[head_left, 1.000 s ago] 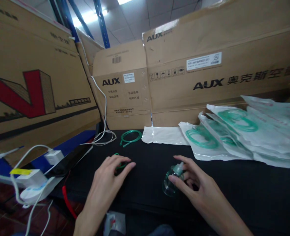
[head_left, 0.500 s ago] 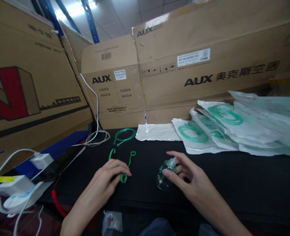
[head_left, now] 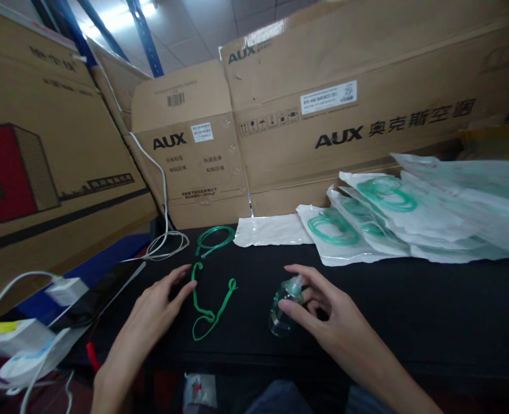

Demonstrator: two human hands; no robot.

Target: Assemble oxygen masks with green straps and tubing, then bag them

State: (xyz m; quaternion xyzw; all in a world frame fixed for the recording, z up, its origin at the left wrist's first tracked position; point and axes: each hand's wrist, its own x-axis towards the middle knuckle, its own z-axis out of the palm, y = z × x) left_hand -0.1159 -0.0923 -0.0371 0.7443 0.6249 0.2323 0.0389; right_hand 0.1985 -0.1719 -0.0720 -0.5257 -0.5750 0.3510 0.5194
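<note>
A green elastic strap (head_left: 215, 323) lies loosely curved on the black table. Beside its left end is my left hand (head_left: 161, 299), fingers apart, the thumb tip at or very near the strap; I cannot tell whether they touch. On the right, my right hand (head_left: 323, 307) is closed on a clear, green-tinted oxygen mask (head_left: 282, 316), with thumb and fingers around its side and its pale connector (head_left: 296, 283). Part of the mask is hidden by those fingers. Coiled green tubing (head_left: 215, 237) rests beyond the strap.
Bagged sets with green tubing (head_left: 336, 230) are piled at the right rear, next to a flat white packet (head_left: 271, 230). Cardboard boxes (head_left: 202, 172) wall the back and left. White cables (head_left: 165, 244) and chargers (head_left: 67, 291) crowd the left side.
My left hand has let go of the strap and moved left, its fingers spreading. The strap now lies more spread out. My right hand keeps its hold on the mask. The view has shifted slightly.
</note>
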